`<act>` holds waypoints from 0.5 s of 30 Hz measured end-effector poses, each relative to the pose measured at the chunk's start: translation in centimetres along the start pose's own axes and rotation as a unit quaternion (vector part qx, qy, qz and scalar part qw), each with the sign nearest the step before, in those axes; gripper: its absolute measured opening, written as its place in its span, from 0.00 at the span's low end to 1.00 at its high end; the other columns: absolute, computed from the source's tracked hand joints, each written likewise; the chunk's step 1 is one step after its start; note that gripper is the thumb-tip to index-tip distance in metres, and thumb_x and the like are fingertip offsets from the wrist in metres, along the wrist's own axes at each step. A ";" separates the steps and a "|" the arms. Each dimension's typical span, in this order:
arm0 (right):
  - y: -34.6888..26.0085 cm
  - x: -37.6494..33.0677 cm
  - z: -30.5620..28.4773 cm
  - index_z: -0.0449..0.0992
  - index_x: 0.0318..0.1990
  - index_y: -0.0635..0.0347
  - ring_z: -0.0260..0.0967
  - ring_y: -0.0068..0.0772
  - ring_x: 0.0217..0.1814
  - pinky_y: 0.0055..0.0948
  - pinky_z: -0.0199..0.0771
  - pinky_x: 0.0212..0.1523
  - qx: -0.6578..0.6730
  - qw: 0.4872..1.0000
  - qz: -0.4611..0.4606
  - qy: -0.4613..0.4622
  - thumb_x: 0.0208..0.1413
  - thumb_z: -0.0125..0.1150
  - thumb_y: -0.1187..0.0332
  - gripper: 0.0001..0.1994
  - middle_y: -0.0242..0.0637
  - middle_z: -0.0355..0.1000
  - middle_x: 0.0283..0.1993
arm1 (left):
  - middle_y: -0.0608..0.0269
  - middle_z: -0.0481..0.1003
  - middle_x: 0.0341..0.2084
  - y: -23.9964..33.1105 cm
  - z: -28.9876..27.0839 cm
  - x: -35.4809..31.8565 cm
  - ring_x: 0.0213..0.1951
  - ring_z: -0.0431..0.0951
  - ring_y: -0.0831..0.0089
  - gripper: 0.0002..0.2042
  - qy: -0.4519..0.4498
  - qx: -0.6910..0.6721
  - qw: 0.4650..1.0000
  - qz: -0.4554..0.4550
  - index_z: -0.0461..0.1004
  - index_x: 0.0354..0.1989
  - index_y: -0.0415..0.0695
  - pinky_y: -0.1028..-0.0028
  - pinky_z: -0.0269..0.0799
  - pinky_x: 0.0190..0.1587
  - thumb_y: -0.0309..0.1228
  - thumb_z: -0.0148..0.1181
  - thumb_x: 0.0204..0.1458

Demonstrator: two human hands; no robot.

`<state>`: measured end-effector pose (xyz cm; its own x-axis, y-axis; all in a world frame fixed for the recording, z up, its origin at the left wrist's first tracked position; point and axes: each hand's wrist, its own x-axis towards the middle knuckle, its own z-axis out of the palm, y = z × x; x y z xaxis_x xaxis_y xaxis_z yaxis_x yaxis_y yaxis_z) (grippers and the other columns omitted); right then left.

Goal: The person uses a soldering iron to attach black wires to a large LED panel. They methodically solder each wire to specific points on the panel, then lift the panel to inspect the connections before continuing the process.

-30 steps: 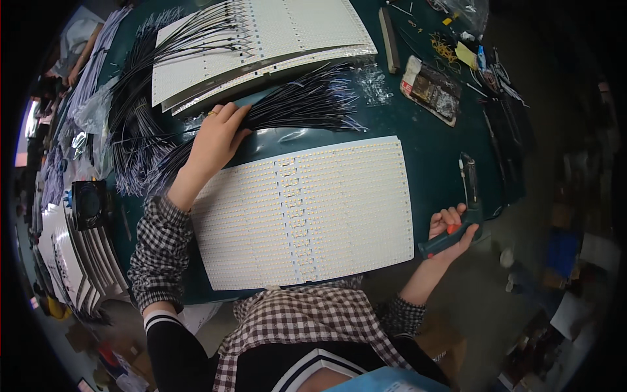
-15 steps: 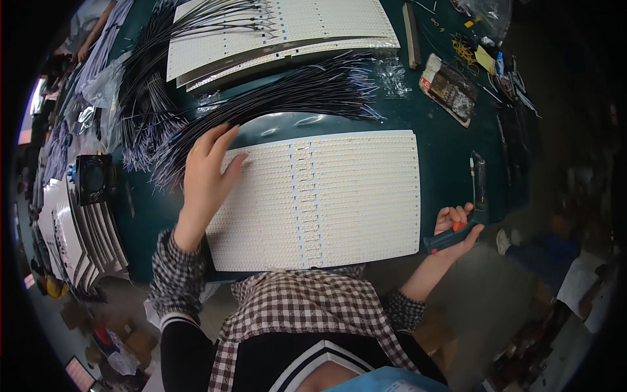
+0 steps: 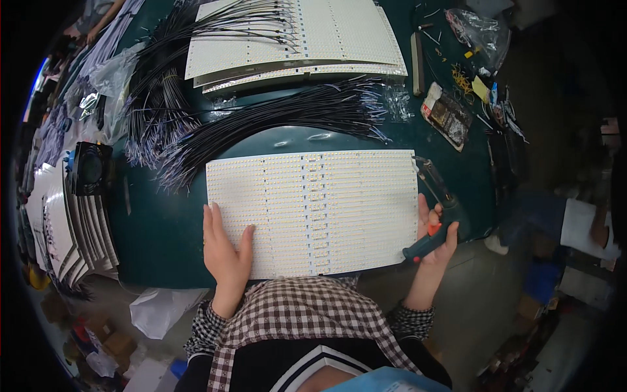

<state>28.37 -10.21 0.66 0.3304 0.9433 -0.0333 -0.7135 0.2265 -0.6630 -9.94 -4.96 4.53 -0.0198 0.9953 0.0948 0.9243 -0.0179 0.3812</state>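
A dark green worktable [image 3: 163,228] fills most of the view. On it, straight ahead of the person, lies a large white panel of LED strips [image 3: 312,212], its long axis running left to right, its rows of small components parallel to that axis.

Beyond the fingers, farther up the table, a bundle of black wires [image 3: 287,114] fans across the surface, and past it a stack of similar white panels [image 3: 294,36] rests with wires already attached. To the far left of the left hand, another stack of white panels [image 3: 62,235] stands at the table edge.

The left hand [image 3: 225,248] lies flat on the panel's near left corner, fingers released and spread, thumb out over the strips, pressing the panel down rather than gripping it. The right hand [image 3: 434,238] is at the panel's right edge, clenched around a tool with a dark handle and an orange part [image 3: 428,238]; it looks like a soldering iron, though the tip is too small to be sure. Its shaft points up and away from the fingers, alongside the panel's short right edge, so the right hand is the nearer one to that edge.
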 end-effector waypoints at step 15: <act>-1.8 -0.2 -1.8 0.67 0.50 0.65 0.70 0.42 0.50 0.50 0.54 0.66 0.068 0.995 0.020 0.067 0.57 0.57 0.53 0.24 0.38 0.74 0.36 | 0.51 0.75 0.38 4.9 6.1 23.2 0.42 0.75 0.55 0.11 -0.095 -0.137 0.935 0.314 0.75 0.42 0.39 0.66 0.70 0.45 0.29 0.58 0.52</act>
<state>30.74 -11.26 0.51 0.3719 0.9139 -0.1629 -0.8021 0.2281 -0.5519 -3.51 18.66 3.04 0.5853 0.7791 0.2245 0.5986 -0.6020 0.5285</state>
